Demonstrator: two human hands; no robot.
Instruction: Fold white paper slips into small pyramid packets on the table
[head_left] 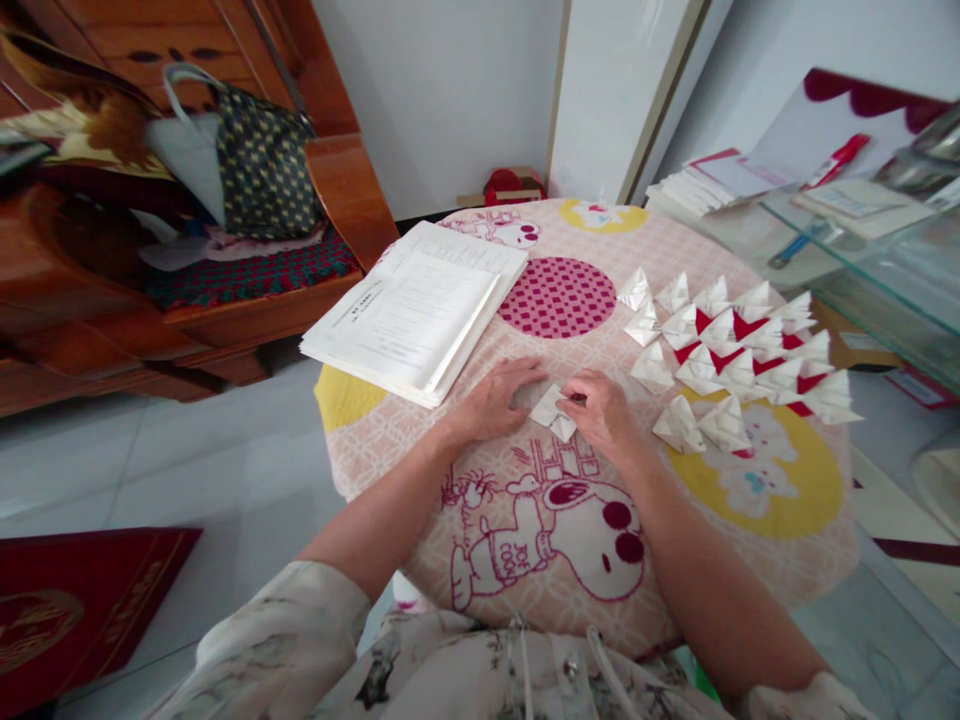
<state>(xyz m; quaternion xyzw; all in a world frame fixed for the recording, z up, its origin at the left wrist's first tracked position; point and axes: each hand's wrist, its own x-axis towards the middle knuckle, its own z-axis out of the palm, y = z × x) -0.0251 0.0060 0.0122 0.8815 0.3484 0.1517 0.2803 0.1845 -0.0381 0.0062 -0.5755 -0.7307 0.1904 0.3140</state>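
Observation:
A small piece of folded white paper point(553, 414) lies on the patterned tablecloth point(480, 460) in front of me. My right hand point(604, 415) has its thumb and fingers pinched at the paper's right side. My left hand point(496, 398) rests on the cloth just left of the paper, fingers stretched out and holding nothing. To the right stand several folded paper pieces point(701, 368) with pointed tops, set in rows. Beyond my left hand lies a thick stack of printed sheets point(405, 310).
A glass shelf point(862, 260) stands close to the table's right edge, with a red marker point(840, 160) and papers about it. At left is a wooden bench point(255, 325) holding a patterned bag point(266, 165). A red bag or box point(82, 590) is on the floor.

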